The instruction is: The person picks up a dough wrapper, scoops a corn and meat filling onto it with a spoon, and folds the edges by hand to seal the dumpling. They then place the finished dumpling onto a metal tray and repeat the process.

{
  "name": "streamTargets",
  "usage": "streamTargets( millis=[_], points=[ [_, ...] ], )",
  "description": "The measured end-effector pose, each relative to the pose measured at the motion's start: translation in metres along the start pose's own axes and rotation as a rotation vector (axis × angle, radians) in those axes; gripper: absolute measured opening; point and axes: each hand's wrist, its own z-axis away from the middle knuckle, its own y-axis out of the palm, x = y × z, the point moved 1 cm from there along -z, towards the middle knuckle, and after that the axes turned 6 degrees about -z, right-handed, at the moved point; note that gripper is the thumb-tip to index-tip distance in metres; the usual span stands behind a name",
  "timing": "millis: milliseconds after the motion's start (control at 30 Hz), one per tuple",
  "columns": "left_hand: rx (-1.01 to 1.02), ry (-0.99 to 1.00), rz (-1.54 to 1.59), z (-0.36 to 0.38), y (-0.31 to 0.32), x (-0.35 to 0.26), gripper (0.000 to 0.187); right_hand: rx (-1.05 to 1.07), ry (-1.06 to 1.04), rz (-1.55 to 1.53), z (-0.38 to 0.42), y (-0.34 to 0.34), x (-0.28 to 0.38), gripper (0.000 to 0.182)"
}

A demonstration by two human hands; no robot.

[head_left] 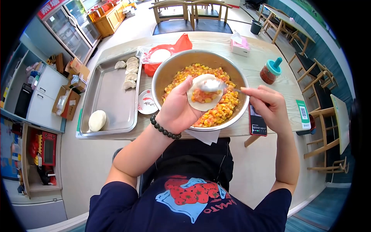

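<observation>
My left hand [176, 110] holds a round dumpling wrapper [203, 93] flat on its fingers, over the near side of a large steel bowl [164, 73]. A heap of corn and diced orange filling sits on the wrapper. My right hand [266, 105] grips a metal spoon [214, 86] whose bowl rests on the wrapper's filling. The steel bowl is full of the same corn and orange filling [224, 108].
A steel tray [110, 98] at the left carries several folded dumplings [130, 71] and a stack of wrappers [97, 120]. A small saucer [146, 102], a red bag with wrappers [162, 54], a tissue pack [239, 44], a sauce jar [269, 71] and a phone [257, 121] lie around the bowl.
</observation>
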Motion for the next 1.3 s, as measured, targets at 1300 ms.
streamTargets(
  millis=[1300],
  points=[
    [-0.018,-0.067,0.029,0.006,-0.003,-0.010,0.055,-0.070,-0.247,0.422,0.005,-0.026,0.026,0.026]
  ],
)
